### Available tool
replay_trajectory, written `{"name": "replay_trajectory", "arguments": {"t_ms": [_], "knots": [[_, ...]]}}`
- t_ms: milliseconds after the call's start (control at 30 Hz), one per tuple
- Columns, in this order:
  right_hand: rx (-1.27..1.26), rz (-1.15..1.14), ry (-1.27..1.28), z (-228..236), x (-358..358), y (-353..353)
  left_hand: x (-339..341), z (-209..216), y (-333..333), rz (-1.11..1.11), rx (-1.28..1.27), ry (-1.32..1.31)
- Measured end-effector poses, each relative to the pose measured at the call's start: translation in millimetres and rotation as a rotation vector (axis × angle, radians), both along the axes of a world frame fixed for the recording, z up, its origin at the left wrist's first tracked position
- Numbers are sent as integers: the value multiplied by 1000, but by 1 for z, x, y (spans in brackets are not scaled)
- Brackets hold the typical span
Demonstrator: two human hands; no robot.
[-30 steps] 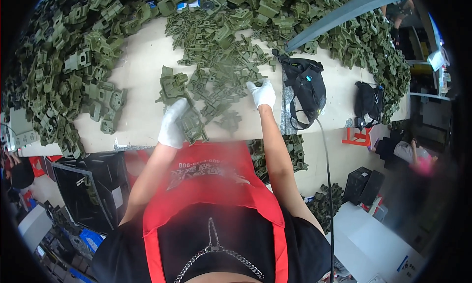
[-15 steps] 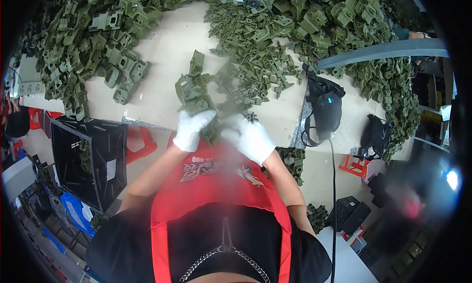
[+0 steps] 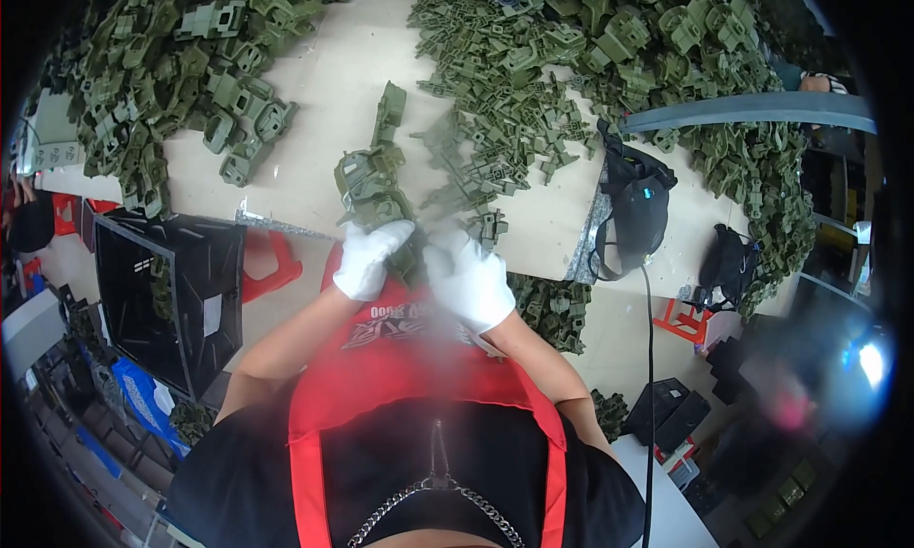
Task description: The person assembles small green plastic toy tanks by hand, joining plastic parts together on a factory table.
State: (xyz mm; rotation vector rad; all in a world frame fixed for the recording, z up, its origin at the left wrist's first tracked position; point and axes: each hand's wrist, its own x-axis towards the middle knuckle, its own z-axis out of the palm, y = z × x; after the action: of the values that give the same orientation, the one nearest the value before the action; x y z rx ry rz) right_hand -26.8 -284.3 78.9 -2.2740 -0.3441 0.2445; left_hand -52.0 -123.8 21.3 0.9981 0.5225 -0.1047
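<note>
An olive-green moulded plastic toy-vehicle part lies at the table's near edge, a long narrow piece pointing away from its far end. My left hand, in a white glove, grips its near end with fingers closed. Close beside it, my gloved right hand has its fingers curled in toward the same end. A blur over the middle of the picture hides what the right fingertips hold. Small green plastic pieces lie heaped just beyond the right hand.
Large green moulded parts are piled at the far left and far right. A black bag-like item with a cable rests on the table at right, near a grey curved bar. A black crate stands left, beside a red stool.
My right hand has come left and slightly nearer me, its fingers curling closer to the left hand. The green part has shifted slightly, still in my left hand.
</note>
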Motion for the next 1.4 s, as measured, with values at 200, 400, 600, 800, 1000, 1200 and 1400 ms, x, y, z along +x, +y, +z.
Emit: {"name": "replay_trajectory", "arguments": {"t_ms": [200, 400, 600, 800, 1000, 1200, 1400], "knots": [[-42, 91, -78, -19, -10, 10, -14, -23, 12, -4, -28, -67], [68, 47, 112, -15, -2, 21, -15, 2, 15, 7, 7, 29], [579, 389, 685, -69, 68, 38, -3, -4, 50, 174, 126, 167], [-234, -229, 214, -147, 147, 138, -18, -1, 109, 199, -170, -38], [-200, -63, 160, -165, 146, 180, -17, 16, 114, 260, -62, -184], [380, 93, 402, -38, 147, 125, -6, 7, 121, 240, -66, -208], [127, 471, -497, 52, 87, 101, 22, 36, 82, 160, 57, -371]]}}
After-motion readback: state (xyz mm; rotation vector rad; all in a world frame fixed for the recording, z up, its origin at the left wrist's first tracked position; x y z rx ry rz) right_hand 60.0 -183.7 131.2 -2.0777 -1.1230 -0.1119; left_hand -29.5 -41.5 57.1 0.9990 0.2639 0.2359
